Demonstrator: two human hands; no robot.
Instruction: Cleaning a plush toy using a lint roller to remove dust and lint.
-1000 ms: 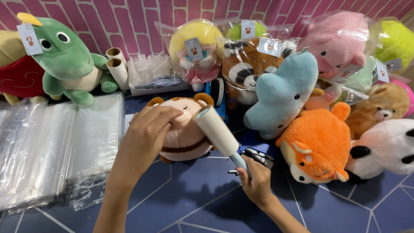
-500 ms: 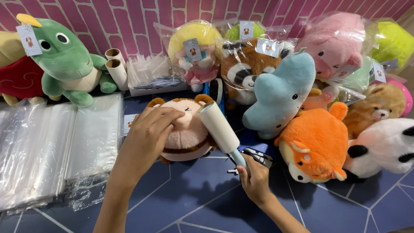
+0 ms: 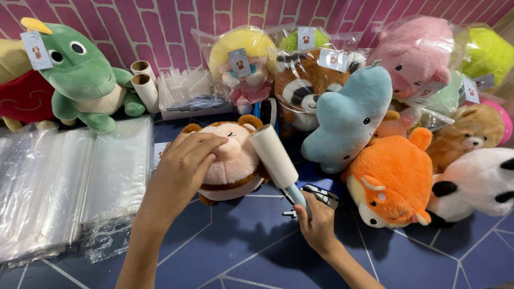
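We press our left hand (image 3: 184, 160) flat on a round brown bear plush (image 3: 233, 158), with the fingers spread over its face. It is not gripping, just holding the toy down. The bear lies on the dark blue floor (image 3: 225, 251), in the middle of all the toys.

Our right hand (image 3: 317, 225) is closed tight around the blue handle of a lint roller (image 3: 276, 158). The white roll of the roller leans up and touches the bear's side, by its ear.

Just under the roller handle lie some small black and white scissors (image 3: 318, 195). To the left is a pile of clear plastic bags (image 3: 69, 182). Behind it sits a green dinosaur plush (image 3: 80, 75), and next to that stand two cardboard tubes (image 3: 144, 83).

To the right of the bear we see a light blue plush (image 3: 348, 118) and an orange fox plush (image 3: 393, 179). Behind them, more soft toys in clear bags lean on the pink brick wall (image 3: 176, 27).
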